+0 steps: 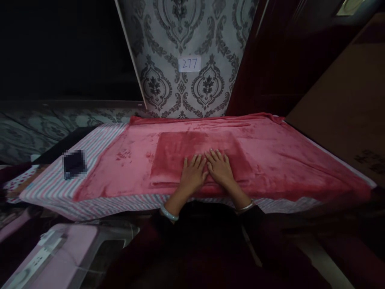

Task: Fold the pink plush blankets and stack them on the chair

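Note:
A folded dark red plush cloth [173, 154] lies flat as a rectangle in the middle of a pink plush blanket [279, 160]. My left hand [194, 172] rests palm down on the front part of the folded cloth, fingers stretched away from me. Beside it my right hand [220, 166] also lies flat on the cloth, its fingers a little spread. Thumbs and index fingers of the two hands come close together. Neither hand grips anything. Layered folds show along the cloth's front edge.
Under the blanket is a striped cloth [102, 138], with a pixelated dark object [74, 163] on its left part. A patterned wall [180, 36] with a "277" label [189, 64] stands behind. A cardboard box [349, 96] borders the right. A pink-and-clear bin [72, 241] sits below left.

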### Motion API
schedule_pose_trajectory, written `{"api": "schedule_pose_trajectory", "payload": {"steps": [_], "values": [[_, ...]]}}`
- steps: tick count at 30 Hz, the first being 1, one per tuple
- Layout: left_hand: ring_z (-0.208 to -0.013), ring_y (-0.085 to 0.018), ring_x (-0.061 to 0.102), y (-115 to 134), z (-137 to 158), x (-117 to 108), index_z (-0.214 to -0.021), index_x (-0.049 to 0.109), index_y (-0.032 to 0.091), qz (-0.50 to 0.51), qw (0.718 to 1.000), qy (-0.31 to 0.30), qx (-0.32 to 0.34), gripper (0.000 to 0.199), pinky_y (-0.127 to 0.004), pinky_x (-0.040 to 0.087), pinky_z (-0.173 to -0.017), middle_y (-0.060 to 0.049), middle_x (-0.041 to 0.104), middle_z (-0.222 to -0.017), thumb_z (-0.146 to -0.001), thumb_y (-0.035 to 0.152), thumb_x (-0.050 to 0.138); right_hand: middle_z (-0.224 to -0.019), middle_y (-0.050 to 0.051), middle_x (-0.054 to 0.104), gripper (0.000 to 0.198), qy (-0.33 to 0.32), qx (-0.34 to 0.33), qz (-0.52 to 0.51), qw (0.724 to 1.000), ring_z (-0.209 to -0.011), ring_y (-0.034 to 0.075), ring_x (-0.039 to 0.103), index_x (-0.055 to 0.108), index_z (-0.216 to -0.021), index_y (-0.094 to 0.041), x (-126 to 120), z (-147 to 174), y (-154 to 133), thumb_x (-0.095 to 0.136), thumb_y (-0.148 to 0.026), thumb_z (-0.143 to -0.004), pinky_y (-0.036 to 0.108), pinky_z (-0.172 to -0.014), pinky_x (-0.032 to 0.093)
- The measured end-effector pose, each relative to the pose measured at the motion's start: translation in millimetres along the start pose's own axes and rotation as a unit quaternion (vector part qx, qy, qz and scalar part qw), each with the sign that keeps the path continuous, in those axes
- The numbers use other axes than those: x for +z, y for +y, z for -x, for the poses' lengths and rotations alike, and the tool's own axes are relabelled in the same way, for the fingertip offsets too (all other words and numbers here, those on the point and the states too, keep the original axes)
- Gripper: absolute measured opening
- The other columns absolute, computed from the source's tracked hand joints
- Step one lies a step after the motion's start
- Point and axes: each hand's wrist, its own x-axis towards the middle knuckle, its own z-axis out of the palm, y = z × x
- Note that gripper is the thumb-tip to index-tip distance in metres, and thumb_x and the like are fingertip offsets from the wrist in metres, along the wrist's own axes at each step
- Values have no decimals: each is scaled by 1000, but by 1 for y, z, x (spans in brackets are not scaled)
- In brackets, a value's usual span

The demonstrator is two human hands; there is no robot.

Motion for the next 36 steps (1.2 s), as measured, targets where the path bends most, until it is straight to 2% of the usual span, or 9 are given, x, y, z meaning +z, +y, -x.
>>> {"api": "schedule_pose_trajectory", "payload": {"steps": [5, 10, 13, 16, 20, 23, 26, 31, 36], "values": [[-157, -26, 24, -24, 14, -15, -159, 37, 23, -6, 997, -34, -71, 60, -59, 19, -127, -9, 30, -167, -104, 49, 36, -167, 4, 33, 54, -1, 2, 22, 1000, -154, 28, 30, 42, -158, -28, 10, 4, 0, 33, -29, -104, 54, -121, 28], [-158, -28, 21, -79, 48, -33, -159, 35, 17, -48, 980, -58, -183, 62, -60, 15, -128, -12, 26, -168, -104, 46, 34, -168, 4, 32, 54, -7, 3, 28, 1000, -154, 27, 29, 41, -158, -28, 11, 5, 1, 33, -28, -104, 53, -122, 27], [-157, -30, 21, -109, 57, -48, -160, 34, 15, -53, 965, -83, -243, 62, -64, 17, -126, -16, 24, -169, -104, 43, 33, -166, 5, 35, 54, -55, -10, 7, 998, -153, 29, 32, 44, -157, -25, 2, -3, 8, 37, -30, -103, 53, -121, 29], [-157, -32, 21, -125, 34, -67, -157, 37, 11, -50, 965, -70, -247, 60, -63, 20, -125, -19, 24, -168, -104, 39, 34, -160, 11, 45, 55, -79, -43, -35, 995, -147, 27, 42, 46, -155, -17, -19, -30, 11, 38, -28, -102, 46, -119, 34], [-157, -26, 22, -122, -45, -84, -157, 37, 13, -33, 983, -48, -173, 57, -54, 18, -128, -14, 29, -168, -103, 30, 34, -163, 12, 41, 56, -47, -61, -55, 995, -151, 26, 36, 42, -157, -17, -49, -87, -10, 33, -23, -102, 49, -122, 28], [-155, -26, 29, -113, -104, -77, -154, 43, 18, -25, 986, -33, -159, 54, -54, 21, -127, -13, 36, -165, -102, 27, 35, -166, 10, 34, 57, -61, -62, -49, 995, -154, 27, 29, 40, -158, -18, -47, -123, -35, 34, -22, -101, 54, -124, 23], [-152, -27, 34, -109, -131, -50, -150, 49, 18, -28, 985, -15, -167, 51, -56, 22, -125, -14, 42, -162, -103, 26, 31, -166, 10, 36, 55, -41, -77, -38, 995, -154, 27, 29, 43, -156, -17, -21, -139, -50, 32, -22, -102, 56, -124, 21], [-152, -28, 34, -115, -128, -6, -151, 47, 16, -45, 989, 1, -141, 52, -55, 21, -126, -13, 44, -161, -104, 29, 29, -161, 7, 45, 53, -3, -103, -31, 994, -148, 26, 37, 46, -153, -18, 24, -142, -42, 28, -29, -104, 53, -124, 21], [-150, -29, 36, -122, -128, -3, -152, 47, 16, -36, 987, 18, -156, 54, -54, 23, -125, -14, 46, -159, -103, 33, 30, -155, 11, 52, 53, -2, -32, 14, 999, -143, 28, 43, 51, -150, -15, 26, -144, 7, 29, -32, -105, 48, -121, 26]]}}
